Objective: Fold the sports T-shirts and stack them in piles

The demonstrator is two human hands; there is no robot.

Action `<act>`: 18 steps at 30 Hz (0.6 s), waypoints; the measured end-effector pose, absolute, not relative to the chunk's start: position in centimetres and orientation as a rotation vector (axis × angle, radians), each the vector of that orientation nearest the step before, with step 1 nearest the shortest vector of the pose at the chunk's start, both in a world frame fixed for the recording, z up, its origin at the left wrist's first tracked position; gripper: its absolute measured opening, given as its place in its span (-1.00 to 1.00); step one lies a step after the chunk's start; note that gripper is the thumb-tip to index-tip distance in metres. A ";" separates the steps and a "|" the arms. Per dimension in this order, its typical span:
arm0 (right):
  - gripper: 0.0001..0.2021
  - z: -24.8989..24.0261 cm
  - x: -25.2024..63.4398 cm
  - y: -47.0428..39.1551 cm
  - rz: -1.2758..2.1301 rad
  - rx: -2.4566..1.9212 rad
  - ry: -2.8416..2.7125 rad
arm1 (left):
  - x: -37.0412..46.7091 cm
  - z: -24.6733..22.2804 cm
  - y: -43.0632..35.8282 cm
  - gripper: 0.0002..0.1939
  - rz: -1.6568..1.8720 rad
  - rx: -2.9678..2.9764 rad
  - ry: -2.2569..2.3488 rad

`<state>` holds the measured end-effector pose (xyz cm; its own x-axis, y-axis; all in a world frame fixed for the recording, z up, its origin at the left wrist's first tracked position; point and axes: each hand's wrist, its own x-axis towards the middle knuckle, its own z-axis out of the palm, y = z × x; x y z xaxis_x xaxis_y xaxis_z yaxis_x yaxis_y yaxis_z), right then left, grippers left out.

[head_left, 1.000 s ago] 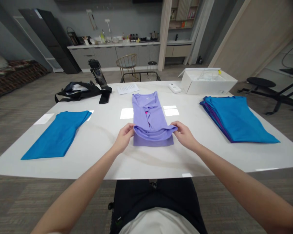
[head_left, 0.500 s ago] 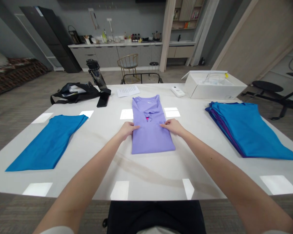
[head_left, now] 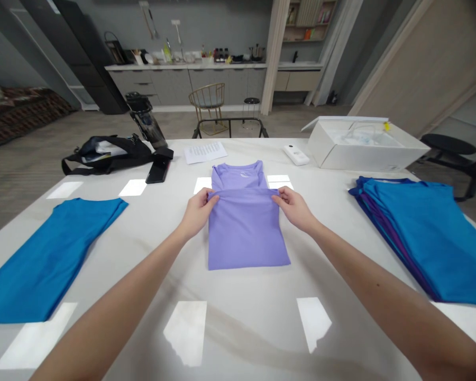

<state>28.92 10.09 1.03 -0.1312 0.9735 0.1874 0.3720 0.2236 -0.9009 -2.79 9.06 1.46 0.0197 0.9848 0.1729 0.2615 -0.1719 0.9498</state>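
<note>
Head camera view, and both hands are working on the purple shirt [head_left: 248,233], which is lying at the middle of the glossy white worktop [head_left: 238,296]. The left hand [head_left: 197,211] is pinching the left end of a folded edge, its fingers [head_left: 212,200] closing narrowly on the cloth. Over on the other side, the right hand [head_left: 296,209] is doing the same, thumb and fingers gripping the opposite end. That edge is running straight across between them, and beyond it the neckline is showing, with a small pale mark just below.

Out to the left, a blue garment [head_left: 55,254] is lying flat, well apart from the shirt. Off to the right, a garment stack [head_left: 440,238] is resting with blue cloth on top and purple and dark blue layers peeking out along its left side.

Along the far side, a black bag [head_left: 113,159], a bottle [head_left: 146,123], a phone [head_left: 157,171], a printed sheet [head_left: 205,153], a white device [head_left: 296,155] and an open white box [head_left: 360,154] are sitting from left to right.
</note>
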 end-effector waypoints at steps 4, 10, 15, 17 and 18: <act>-0.67 2.2 28.2 15.9 0.826 -1.234 -1.604 | -1.6 2.9 15.4 -0.79 1.321 1.494 1.222; -0.70 0.8 27.0 26.1 0.624 -1.407 -1.493 | -0.5 1.2 26.1 -0.83 1.355 1.312 1.439; -0.83 -3.3 26.0 29.6 0.558 -1.705 -1.627 | -1.4 -2.9 29.7 -0.70 1.220 1.443 1.815; -0.79 -4.2 25.9 29.5 0.538 -1.712 -1.669 | -1.7 -3.6 29.9 -0.71 1.179 1.485 1.805; -0.78 -4.3 25.9 29.4 0.512 -1.688 -1.676 | -1.7 -3.7 29.9 -0.72 1.190 1.496 1.786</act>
<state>25.93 29.39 -4.29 0.0872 0.9777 0.1912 0.7041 0.0753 -0.7061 -1.73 29.87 -3.71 -0.2553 0.9563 0.1428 0.4997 0.0041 0.8662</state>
